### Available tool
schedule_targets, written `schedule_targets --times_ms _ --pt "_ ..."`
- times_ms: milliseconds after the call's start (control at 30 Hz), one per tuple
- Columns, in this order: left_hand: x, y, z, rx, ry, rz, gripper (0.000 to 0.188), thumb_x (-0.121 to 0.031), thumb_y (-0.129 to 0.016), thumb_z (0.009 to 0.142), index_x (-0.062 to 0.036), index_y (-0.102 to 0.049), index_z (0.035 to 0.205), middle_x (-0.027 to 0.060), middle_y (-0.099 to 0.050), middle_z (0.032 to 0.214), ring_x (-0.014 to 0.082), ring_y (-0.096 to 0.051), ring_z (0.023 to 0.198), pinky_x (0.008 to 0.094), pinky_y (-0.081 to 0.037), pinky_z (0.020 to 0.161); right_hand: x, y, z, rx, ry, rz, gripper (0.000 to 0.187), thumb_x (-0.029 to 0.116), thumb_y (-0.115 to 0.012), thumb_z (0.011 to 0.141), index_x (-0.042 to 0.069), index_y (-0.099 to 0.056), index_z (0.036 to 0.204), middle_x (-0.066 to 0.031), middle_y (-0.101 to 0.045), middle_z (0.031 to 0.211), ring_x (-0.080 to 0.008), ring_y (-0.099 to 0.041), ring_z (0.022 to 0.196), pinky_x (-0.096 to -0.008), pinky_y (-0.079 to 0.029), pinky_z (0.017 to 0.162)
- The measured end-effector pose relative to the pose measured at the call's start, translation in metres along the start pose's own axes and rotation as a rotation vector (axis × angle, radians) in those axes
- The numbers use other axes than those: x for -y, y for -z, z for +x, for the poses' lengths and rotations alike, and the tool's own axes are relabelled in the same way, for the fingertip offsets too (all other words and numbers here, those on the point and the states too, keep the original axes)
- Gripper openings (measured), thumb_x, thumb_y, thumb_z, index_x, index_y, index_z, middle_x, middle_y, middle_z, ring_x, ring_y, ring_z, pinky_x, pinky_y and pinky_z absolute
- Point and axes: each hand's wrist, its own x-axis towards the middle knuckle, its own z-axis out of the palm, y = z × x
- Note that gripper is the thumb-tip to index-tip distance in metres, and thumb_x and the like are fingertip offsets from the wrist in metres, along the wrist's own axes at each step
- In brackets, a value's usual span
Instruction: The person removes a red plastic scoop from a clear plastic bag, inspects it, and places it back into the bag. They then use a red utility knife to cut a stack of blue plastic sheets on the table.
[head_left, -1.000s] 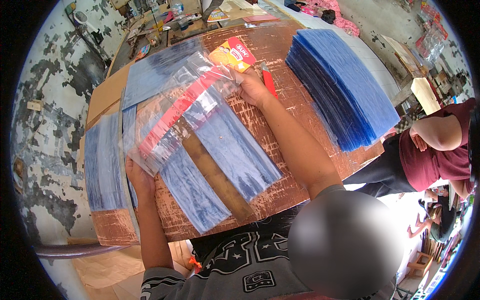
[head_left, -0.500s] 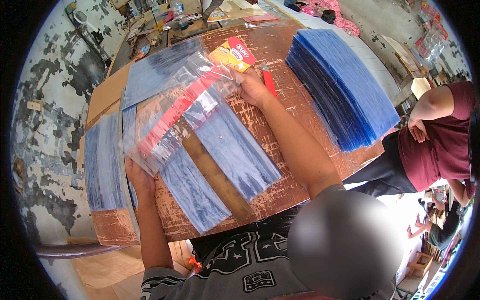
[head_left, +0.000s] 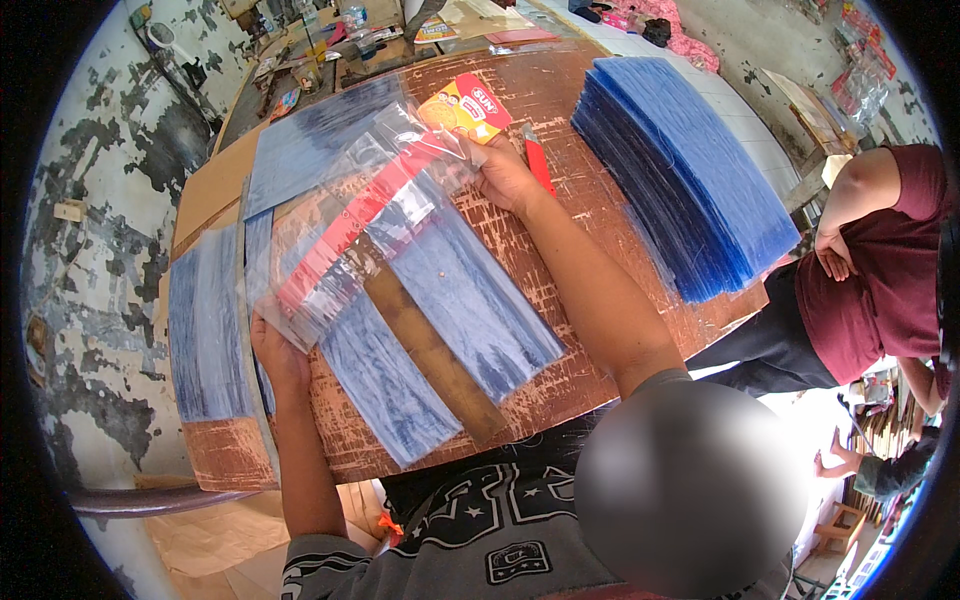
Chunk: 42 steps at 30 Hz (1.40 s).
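Observation:
Between my two hands stretches a clear plastic bag [head_left: 330, 250] with a broad red stripe, held slanting over the table. My left hand [head_left: 283, 352] pinches its lower left end. At the upper right end, my right hand [head_left: 505, 175] is closed on the bag, next to a red and yellow printed card [head_left: 466, 108]; whether the fingers also hold the card I cannot tell. Beneath the bag lie bluish translucent plastic sheets [head_left: 485, 310] and a brown flat strip [head_left: 430, 355], their upper ends partly covered. A red-handled cutter [head_left: 538, 163] rests just right of my right hand.
A thick stack of blue plastic sheets [head_left: 690, 170] stands on the right of the worn brown table [head_left: 590, 270]. More sheets [head_left: 208, 330] lie at the left beside a thin straight bar [head_left: 242, 300]. Another person [head_left: 875, 270] stands at the right edge.
My hands and the bag hold almost still. The person at the right has shifted slightly, and someone's arm farther back at the lower right has moved.

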Motion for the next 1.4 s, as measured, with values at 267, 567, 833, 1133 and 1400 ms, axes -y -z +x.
schedule_targets --times_ms 267,567,833,1133,1400 --pt "0.003 0.005 0.002 0.01 0.002 0.002 0.026 -0.017 -0.057 0.104 0.0012 -0.059 0.123 0.0136 -0.068 0.121 0.024 -0.068 0.106 0.0368 -0.057 0.091 0.001 -0.002 -0.001 0.025 0.034 -0.003 0.031 0.02 -0.069 0.097 0.008 -0.065 0.126 -0.0007 -0.071 0.112 -0.0108 -0.065 0.08 -0.0266 -0.051 0.059" --pt "-0.001 0.0 0.0 0.006 0.003 0.012 0.027 -0.014 -0.056 0.104 0.0031 -0.058 0.125 0.0144 -0.067 0.122 0.0238 -0.068 0.106 0.0368 -0.057 0.091 -0.003 0.0 0.003 0.016 0.029 0.005 0.033 0.02 -0.069 0.097 0.008 -0.064 0.127 -0.0015 -0.071 0.111 -0.0114 -0.066 0.078 -0.0264 -0.051 0.059" --pt "-0.004 -0.007 -0.003 -0.011 0.006 0.015 0.024 -0.016 -0.057 0.104 -0.0001 -0.058 0.122 0.0092 -0.068 0.116 0.0162 -0.069 0.099 0.031 -0.057 0.085 -0.001 0.001 0.001 0.005 0.005 -0.012 0.032 0.022 -0.069 0.097 0.008 -0.064 0.126 -0.0017 -0.071 0.109 -0.012 -0.066 0.078 -0.0272 -0.051 0.059" --pt "-0.001 0.0 0.0 -0.004 -0.006 0.015 0.027 -0.017 -0.057 0.103 0.0008 -0.059 0.123 0.0129 -0.068 0.119 0.0233 -0.069 0.105 0.0366 -0.057 0.09 -0.007 0.009 0.007 0.038 0.006 -0.023 0.033 0.024 -0.069 0.098 0.008 -0.064 0.127 -0.0018 -0.07 0.111 -0.0119 -0.065 0.082 -0.0274 -0.049 0.06" --pt "-0.001 0.0 -0.001 -0.009 -0.007 0.018 0.026 -0.016 -0.058 0.103 0.0012 -0.059 0.123 0.0126 -0.068 0.119 0.023 -0.069 0.105 0.0366 -0.057 0.09 -0.008 0.006 0.006 -0.004 0.011 0.008 0.031 0.023 -0.067 0.099 0.008 -0.063 0.127 -0.0026 -0.069 0.112 -0.0142 -0.065 0.079 -0.0288 -0.05 0.062"
